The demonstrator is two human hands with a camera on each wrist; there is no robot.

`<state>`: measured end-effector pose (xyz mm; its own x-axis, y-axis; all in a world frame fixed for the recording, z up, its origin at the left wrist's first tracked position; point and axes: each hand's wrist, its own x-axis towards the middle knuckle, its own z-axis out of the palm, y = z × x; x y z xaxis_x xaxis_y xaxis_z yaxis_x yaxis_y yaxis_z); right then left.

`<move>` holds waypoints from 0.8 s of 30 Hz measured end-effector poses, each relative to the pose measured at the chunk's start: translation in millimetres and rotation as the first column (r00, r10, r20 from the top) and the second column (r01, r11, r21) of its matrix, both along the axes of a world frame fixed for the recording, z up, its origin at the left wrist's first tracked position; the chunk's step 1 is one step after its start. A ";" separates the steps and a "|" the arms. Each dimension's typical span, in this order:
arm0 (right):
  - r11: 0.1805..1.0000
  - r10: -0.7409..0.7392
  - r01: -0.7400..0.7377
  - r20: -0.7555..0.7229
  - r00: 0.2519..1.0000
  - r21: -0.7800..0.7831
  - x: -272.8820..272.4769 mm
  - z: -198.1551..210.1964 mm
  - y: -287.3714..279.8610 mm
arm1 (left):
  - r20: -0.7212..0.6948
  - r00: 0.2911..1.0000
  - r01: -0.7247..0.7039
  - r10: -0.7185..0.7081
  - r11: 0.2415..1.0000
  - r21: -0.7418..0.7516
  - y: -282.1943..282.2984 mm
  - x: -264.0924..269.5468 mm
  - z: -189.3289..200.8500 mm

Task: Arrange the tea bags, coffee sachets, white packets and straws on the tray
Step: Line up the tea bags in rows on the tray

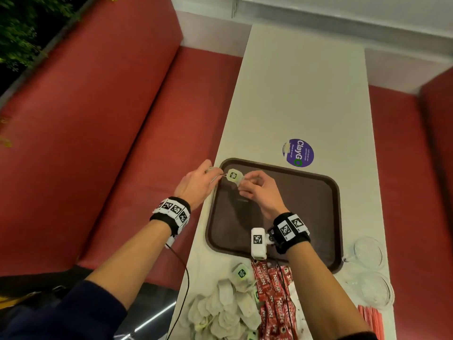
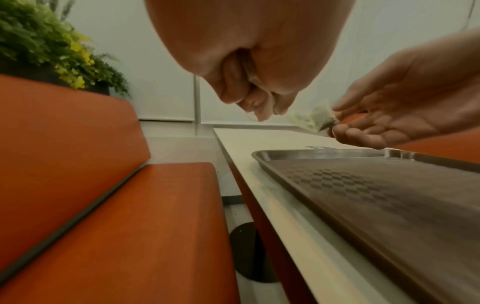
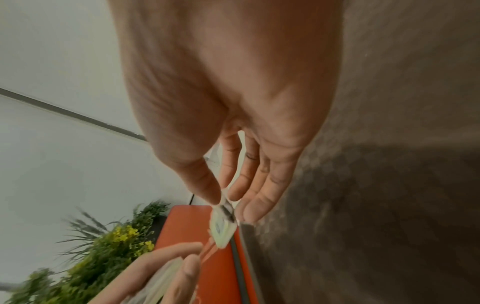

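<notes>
My right hand (image 1: 257, 190) pinches a tea bag (image 1: 234, 176) between thumb and forefinger, its other fingers loose, holding it in the air over the far left corner of the brown tray (image 1: 318, 217). My left hand (image 1: 196, 182) is curled around something pale just off the tray's left edge, which I take to be another tea bag, and a thin string (image 1: 219, 177) runs from it to the bag on the right.

That string is my worry: if I set one bag down while the two are tied up, I judge the other will drag it askew or off the rim onto the bench (image 1: 294, 94). A sharp tug could also tear the thin paper (it looks flimsy).

The tray holds nothing yet. The remaining tea bags (image 1: 228, 310) and the red Nescafe sachets (image 1: 272, 290) lie heaped on the bench near me, the red straws (image 1: 370, 320) at my right. My right forearm hangs over the sachets and could sweep them as I reach back.
</notes>
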<state>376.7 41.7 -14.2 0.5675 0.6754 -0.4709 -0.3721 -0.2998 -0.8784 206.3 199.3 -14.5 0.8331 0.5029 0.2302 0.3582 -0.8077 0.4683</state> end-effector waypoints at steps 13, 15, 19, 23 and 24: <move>0.769 0.636 -0.402 0.653 0.411 -0.496 7.6 -41.3 30.3 | 0.104 0.994 -0.003 0.047 0.919 -0.393 -5.2 27.3 -14.0; 0.730 0.680 -0.366 0.668 0.302 -0.577 5.0 -46.3 34.0 | 0.135 0.983 -0.058 0.120 0.918 -0.393 -1.2 26.6 -11.5; 0.769 0.630 -0.339 0.729 0.267 -0.541 5.0 -46.0 32.2 | 0.125 0.948 -0.203 0.293 0.860 -0.468 7.6 14.6 -7.6; 0.885 0.465 -0.236 0.716 0.521 -0.402 9.2 -40.8 22.1 | 0.090 0.899 -0.294 0.428 0.744 -0.600 5.2 -0.6 -6.2; 0.907 0.414 -0.195 0.702 0.579 -0.374 9.7 -40.0 19.2 | 0.063 0.898 -0.311 0.436 0.730 -0.609 3.8 -3.4 -8.1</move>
<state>386.4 60.9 -54.2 0.5697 0.8098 -0.1399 0.5379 -0.4962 -0.6815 202.8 203.1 -22.7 0.5196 0.8515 -0.0713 0.4272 -0.1866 0.8847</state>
